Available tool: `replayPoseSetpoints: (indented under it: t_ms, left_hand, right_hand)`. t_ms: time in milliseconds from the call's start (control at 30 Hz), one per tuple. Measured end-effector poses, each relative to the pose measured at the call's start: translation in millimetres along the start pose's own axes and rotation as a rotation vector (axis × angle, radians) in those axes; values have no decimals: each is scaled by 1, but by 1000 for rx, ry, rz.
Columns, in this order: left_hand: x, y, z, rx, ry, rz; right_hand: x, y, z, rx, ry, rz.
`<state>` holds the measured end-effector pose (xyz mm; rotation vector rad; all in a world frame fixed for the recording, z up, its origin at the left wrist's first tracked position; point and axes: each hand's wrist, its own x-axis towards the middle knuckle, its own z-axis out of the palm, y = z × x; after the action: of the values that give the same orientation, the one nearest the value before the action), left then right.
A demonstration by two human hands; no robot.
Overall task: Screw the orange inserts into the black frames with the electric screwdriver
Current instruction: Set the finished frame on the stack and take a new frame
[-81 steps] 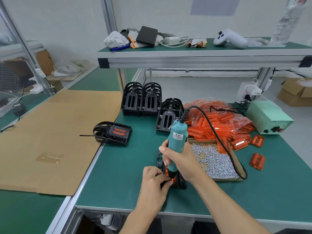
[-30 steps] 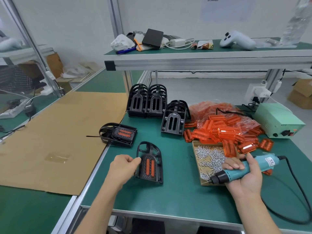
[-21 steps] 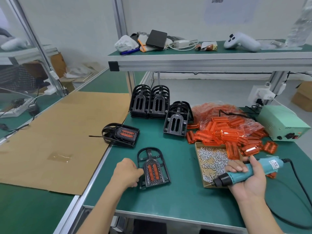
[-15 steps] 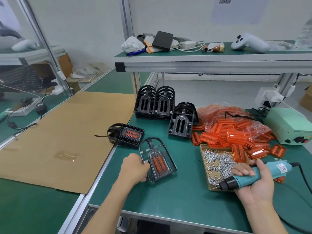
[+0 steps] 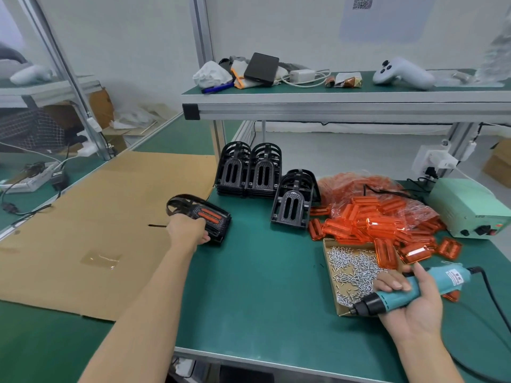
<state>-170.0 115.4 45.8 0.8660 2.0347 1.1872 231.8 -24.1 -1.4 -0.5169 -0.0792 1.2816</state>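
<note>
Two orange inserts (image 5: 208, 216) inside glossy black ribbed frame (image 5: 193, 210).

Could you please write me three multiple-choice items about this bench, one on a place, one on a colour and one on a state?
1. Where does the cardboard tray of small silver screws lie?
A. on the upper shelf
B. just in front of the pile of clear orange plastic inserts
C. on the brown cardboard sheet

2. What colour is the electric screwdriver's body?
A. teal
B. yellow
C. red

3. What is the left hand doing?
A. hanging idle
B. pressing a switch
C. resting on black frames with orange inserts fitted

Answers: B, the tray borders the pile; A, teal barrel in the right hand; C, the fingers lie on the frames.
</note>
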Motion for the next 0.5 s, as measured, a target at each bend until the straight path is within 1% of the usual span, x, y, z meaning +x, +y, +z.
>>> replayPoseSetpoints:
  t_ms: [233,400,500]
  left_hand:
    - [5,-16,9,-53,-12,-66]
    - [0,-15,15,-84,33,-25]
    - [1,-16,13,-34,39,-34]
  right_hand:
    - [2,-1,-4,7,-12,19]
    - [2,-1,-4,16,-7,22]
    - [2,-1,-4,17,-10,25]
